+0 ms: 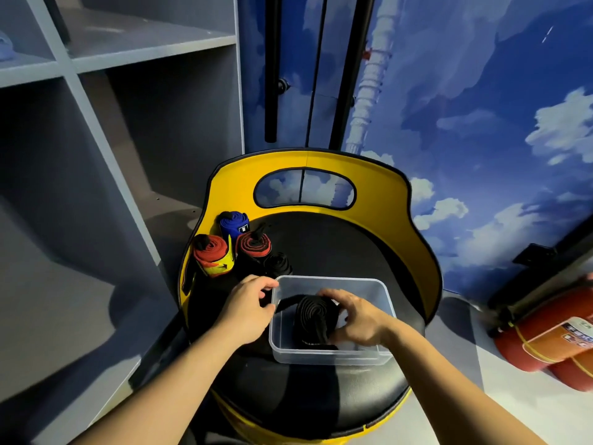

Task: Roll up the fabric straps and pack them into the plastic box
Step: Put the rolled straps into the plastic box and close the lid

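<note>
Both hands work at the box [383, 354]: right hand [359, 319] grips a black roll [316, 319] inside, left hand [247, 311] pinches its rim at 9 o'clock.

Chair seat [346, 252] bearing box [333, 356], rolls [253, 245]

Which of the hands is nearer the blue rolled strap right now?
Left. The left hand is at the clear plastic box's left rim, just below the rolled straps that include the blue rolled strap. The right hand is inside the box on the black strap roll.
</note>
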Demonstrator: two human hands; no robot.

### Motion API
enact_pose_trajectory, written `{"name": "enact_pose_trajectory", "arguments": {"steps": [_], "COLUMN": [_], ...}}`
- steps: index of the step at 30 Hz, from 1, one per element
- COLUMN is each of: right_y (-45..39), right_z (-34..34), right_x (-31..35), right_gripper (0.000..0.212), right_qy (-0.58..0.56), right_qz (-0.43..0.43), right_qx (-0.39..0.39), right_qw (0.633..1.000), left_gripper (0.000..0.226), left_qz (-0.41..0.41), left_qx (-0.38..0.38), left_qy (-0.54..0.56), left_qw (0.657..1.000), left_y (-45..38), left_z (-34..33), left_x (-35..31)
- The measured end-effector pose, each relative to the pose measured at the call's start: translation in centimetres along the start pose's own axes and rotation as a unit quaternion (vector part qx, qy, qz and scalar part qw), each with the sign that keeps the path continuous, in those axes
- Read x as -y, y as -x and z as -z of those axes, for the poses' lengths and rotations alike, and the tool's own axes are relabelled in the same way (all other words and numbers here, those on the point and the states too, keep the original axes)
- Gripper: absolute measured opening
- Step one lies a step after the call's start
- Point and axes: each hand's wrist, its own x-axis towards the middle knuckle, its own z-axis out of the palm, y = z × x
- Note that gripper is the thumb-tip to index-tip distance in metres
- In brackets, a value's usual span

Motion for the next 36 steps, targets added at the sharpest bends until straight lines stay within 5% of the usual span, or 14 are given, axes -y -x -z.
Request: {"name": "enact_pose_trajectory", "arguments": {"steps": [8, 21, 31, 36], "right_y": [-0.8, 0.1, -0.2, -1.6], "right_z": [-0.3, -4.2, 0.6, -1.0], "right_x": [0.2, 4.5, 1.3, 2.5], "right_gripper": [0.083, 0.087, 0.097, 0.095], "right_qy": [-0.029, 0.076, 0.095, 0.109], "right_qz": [0.002, -0.119, -0.025, 0.01], "right_qx": [-0.07, -0.181, -0.025, -0.033], "right_qw": [0.997, 0.973, 0.995, 0.993], "left_gripper": [0.057, 0.054, 0.055, 0.054], "left_qz": [0.024, 0.043, 0.046, 0.046], "left_qx": [0.028, 0.024, 0.039, 0.042], "left_qy": [0.069, 0.085, 0.074, 0.078], "left_qw": [0.997, 0.995, 0.995, 0.995], "left_y": [-0.6, -1.0, -1.4, -1.4], "left_z": [-1.2, -1.6, -1.6, -1.7], "left_x": [1.3, 1.4, 1.7, 2.0]}}
